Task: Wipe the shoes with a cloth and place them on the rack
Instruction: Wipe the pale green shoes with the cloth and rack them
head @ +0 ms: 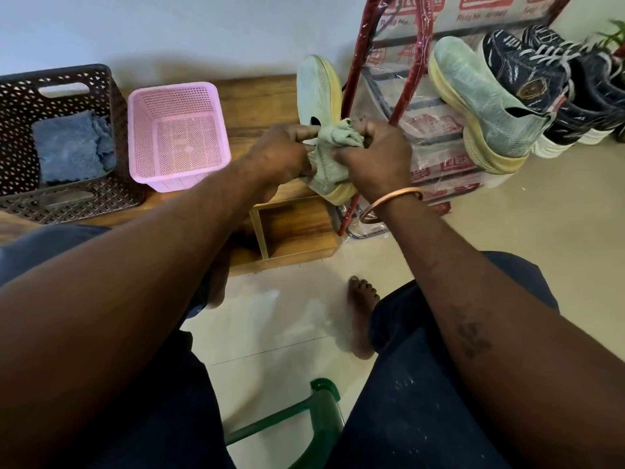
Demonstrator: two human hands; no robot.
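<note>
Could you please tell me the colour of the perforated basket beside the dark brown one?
The perforated plastic basket is pale pink, clearest in the head view.

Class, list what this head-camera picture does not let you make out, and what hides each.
- Head view: middle of the held green shoe, covered by the left hand, right hand and cloth.
- Head view: top of the rack, cut off by the upper edge.
- Head view: far dark shoes, cut by the right edge.
</note>
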